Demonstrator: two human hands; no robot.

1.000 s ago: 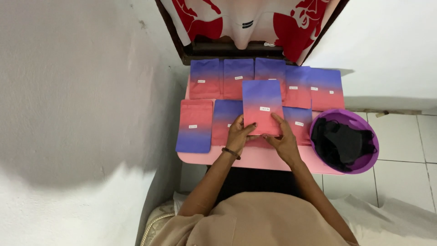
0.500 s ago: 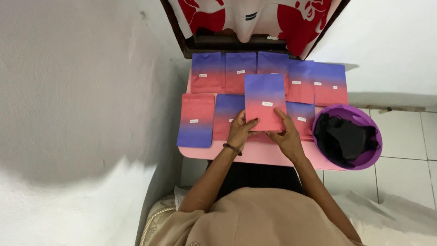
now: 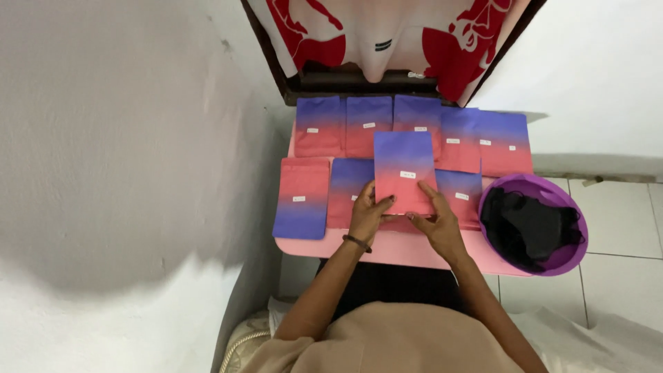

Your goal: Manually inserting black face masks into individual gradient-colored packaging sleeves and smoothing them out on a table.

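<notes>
Purple fading into pinkish red, the flat pouch sat in both hands above the near middle of the pink table. The left hand pinched its lower left corner, thumb on the front face and the other fingers curled behind or under the edge; a dark band circled that wrist. The right hand closed on the lower right corner the same way, its thumb lying across the front near the bottom edge. Both grips were closed on the pouch, not spread flat. The pouch was a smooth, matte rectangle with a small pale label near its centre, and it overlapped the ones lying beneath it.

Similar gradient pouches lay flat in a far row of five across the table, edges touching or overlapping, each with a small pale label. Nearer, one pouch lay at the left with its red end far and its purple end near, and two more showed partly from under the held one. A round purple bowl stood at the right near corner of the table, holding crumpled black material. Beyond the far row hung a red and white cloth over a dark wooden frame
</notes>
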